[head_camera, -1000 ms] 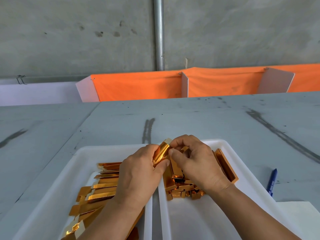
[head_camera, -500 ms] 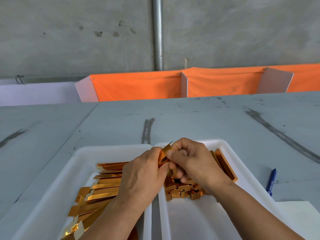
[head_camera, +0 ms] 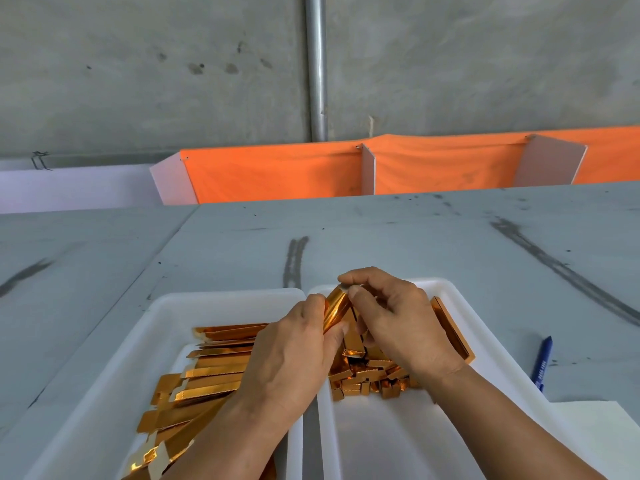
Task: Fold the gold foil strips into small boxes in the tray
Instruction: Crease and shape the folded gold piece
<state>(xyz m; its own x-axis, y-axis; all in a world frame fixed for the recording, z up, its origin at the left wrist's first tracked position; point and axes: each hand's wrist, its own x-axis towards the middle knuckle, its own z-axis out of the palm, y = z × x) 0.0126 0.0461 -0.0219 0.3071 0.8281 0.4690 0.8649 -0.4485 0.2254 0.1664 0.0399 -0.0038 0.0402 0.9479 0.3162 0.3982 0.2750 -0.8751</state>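
Head camera check: where's the gold foil strip (head_camera: 335, 308)?
— Up between both hands, above the gap where the two trays meet, slanting from 7 to 1 o'clock. The left hand (head_camera: 291, 362) grips its lower end, fingers curled round it. The right hand (head_camera: 398, 320) pinches its upper end between thumb and forefinger.
— So where is it from each hand?
— At 1 o'clock of the left hand and 10 o'clock of the right.
— And around them?
— At 7 o'clock, flat strips (head_camera: 214, 372) lie piled in the left tray (head_camera: 104, 393). At 5 o'clock, folded boxes (head_camera: 367, 379) lie heaped in the right tray (head_camera: 446, 284). Both trays sit on the grey bench (head_camera: 381, 237), and a blue pen (head_camera: 542, 362) lies at 4 o'clock, just beside the right tray.
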